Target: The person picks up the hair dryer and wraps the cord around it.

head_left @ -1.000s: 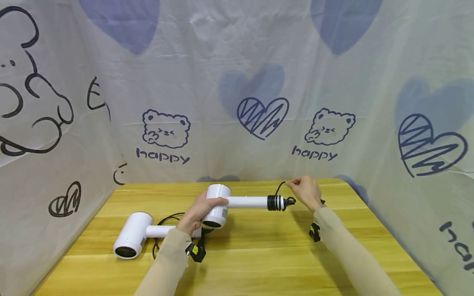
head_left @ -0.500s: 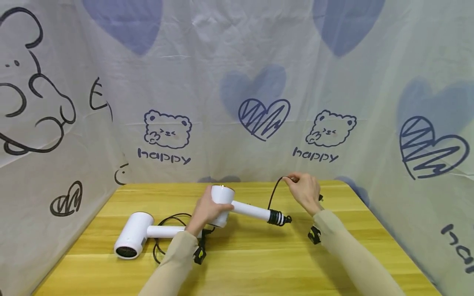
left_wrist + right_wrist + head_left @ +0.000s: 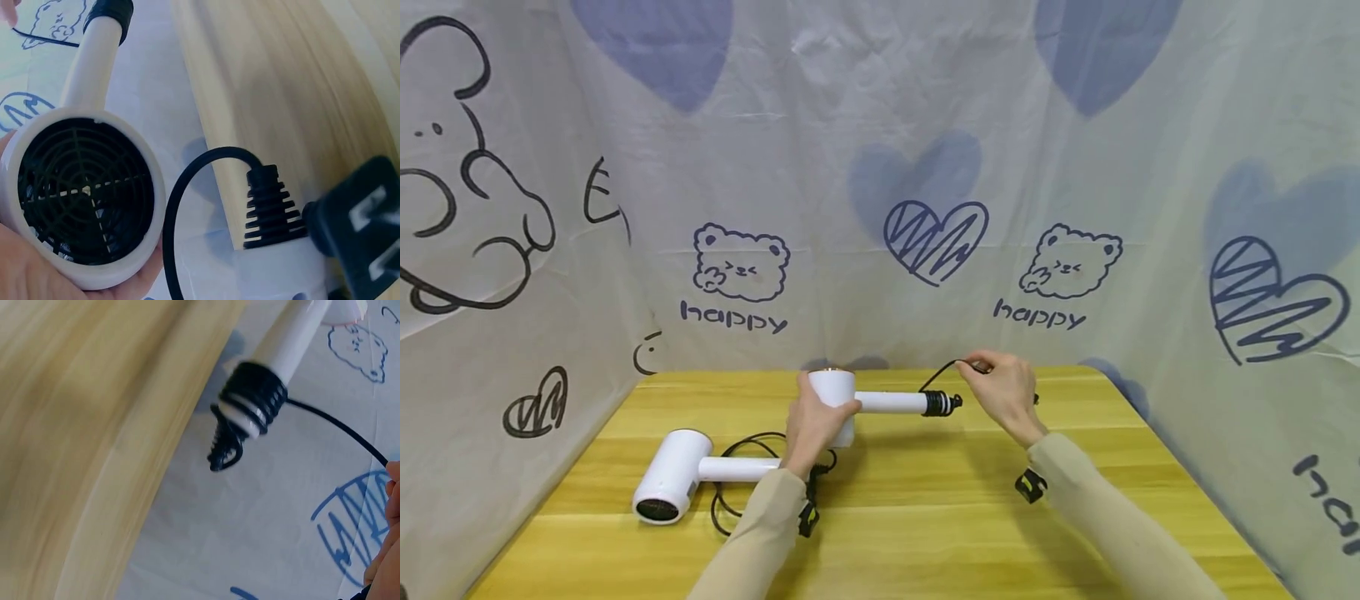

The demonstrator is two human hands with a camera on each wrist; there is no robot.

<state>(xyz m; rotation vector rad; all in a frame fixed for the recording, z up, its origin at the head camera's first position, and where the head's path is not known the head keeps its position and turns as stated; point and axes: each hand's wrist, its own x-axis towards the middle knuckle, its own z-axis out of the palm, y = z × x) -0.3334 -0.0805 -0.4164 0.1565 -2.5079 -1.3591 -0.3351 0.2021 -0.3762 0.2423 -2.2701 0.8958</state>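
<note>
My left hand (image 3: pixel 811 421) grips the barrel of a white hair dryer (image 3: pixel 891 402) above the table. Its handle points right, nearly level, and black cord coils (image 3: pixel 937 403) are wound round the handle's end. In the left wrist view the dryer's round black grille (image 3: pixel 87 190) faces the camera, with fingers around the rim. My right hand (image 3: pixel 1003 392) pinches the loose stretch of that power cord (image 3: pixel 337 420), which runs from the coils up to the fingertips. A small black piece (image 3: pixel 1036 399) shows beyond the right wrist; I cannot tell whether it is the plug.
On the table (image 3: pixel 925 533) at left lies a second white hair dryer (image 3: pixel 673 475), its loose black cord (image 3: pixel 718 504) looped around its handle. My left forearm partly covers this handle. A printed cloth (image 3: pixel 850 300) hangs behind the table and along both sides.
The held dryer has shifted left; its handle dipped, then came back level. My right hand has moved left with the cord, and more loose cord shows between coils and fingers than a second ago.
</note>
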